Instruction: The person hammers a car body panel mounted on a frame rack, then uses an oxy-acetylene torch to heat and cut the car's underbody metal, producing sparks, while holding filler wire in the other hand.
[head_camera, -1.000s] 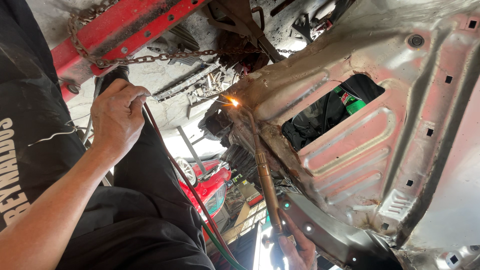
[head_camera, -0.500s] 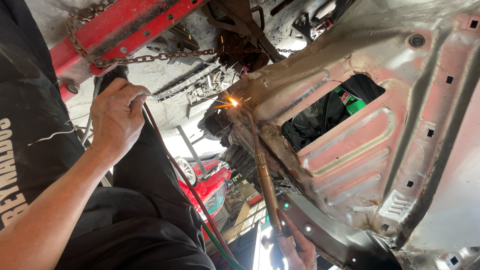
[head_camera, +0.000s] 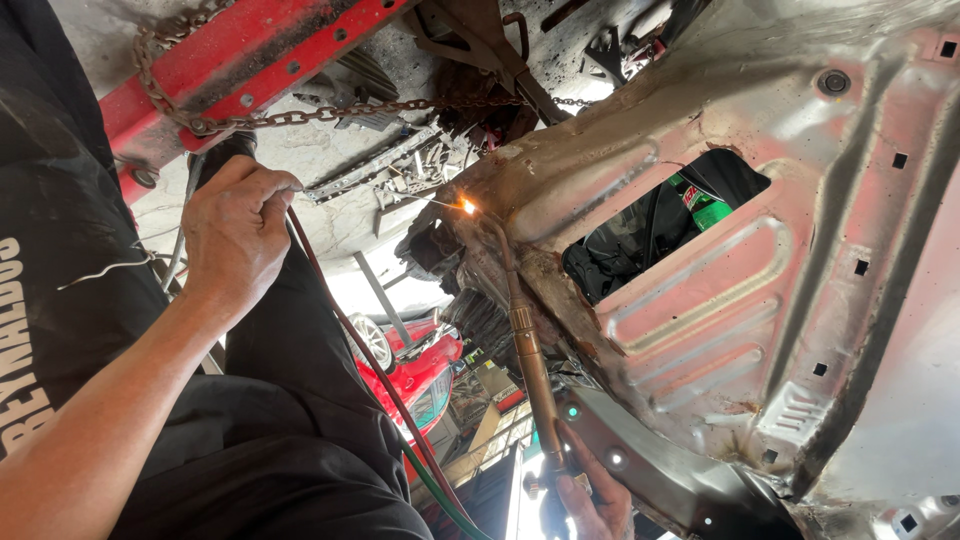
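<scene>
My left hand is raised at the upper left, its fingers closed on a thin rod that points right toward the flame; the rod is hard to follow. My right hand, at the bottom edge, grips the handle of a brass gas torch. The torch neck curves up to a small bright flame touching the rusty edge of a grey sheet-metal car panel. Red and green hoses run down from beside my left hand to the bottom.
A red steel beam wrapped with a chain crosses the top left. The panel has a dark opening with a green can inside. A black bracket is next to my right hand. A black shirt fills the left side.
</scene>
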